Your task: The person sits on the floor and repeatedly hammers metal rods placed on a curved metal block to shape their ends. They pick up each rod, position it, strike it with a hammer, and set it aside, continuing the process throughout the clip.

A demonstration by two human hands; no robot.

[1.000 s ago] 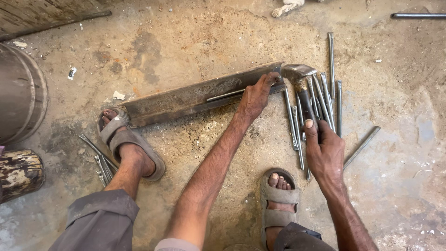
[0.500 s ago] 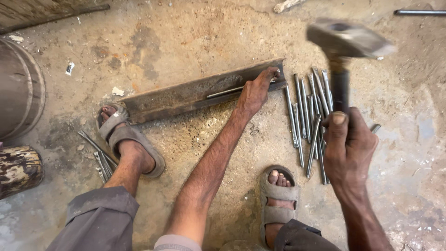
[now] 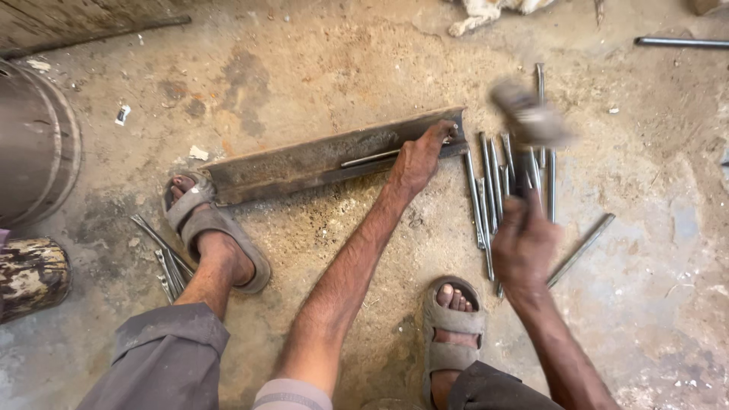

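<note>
A long rusty steel angle bar (image 3: 304, 161) lies on the dirt floor, its left end under my sandalled left foot (image 3: 209, 228). A thin metal rod (image 3: 370, 158) rests in the bar's groove. My left hand (image 3: 420, 162) presses down on the rod at the bar's right end. My right hand (image 3: 522, 244) grips a hammer handle; the blurred hammer head (image 3: 529, 118) is in the air above a pile of several rods (image 3: 505, 171) right of the bar.
A round metal drum (image 3: 34, 144) and a wooden stump (image 3: 30, 277) stand at the left. Several short rods (image 3: 163, 262) lie by my left foot. A single rod (image 3: 581, 249) lies at right, a long bar (image 3: 680, 42) at top right. My right foot (image 3: 452, 319) is near the pile.
The hammer went from resting low beside the bar's end, up high in front of the camera, and is now swinging back down. My left hand stayed on the rod.
</note>
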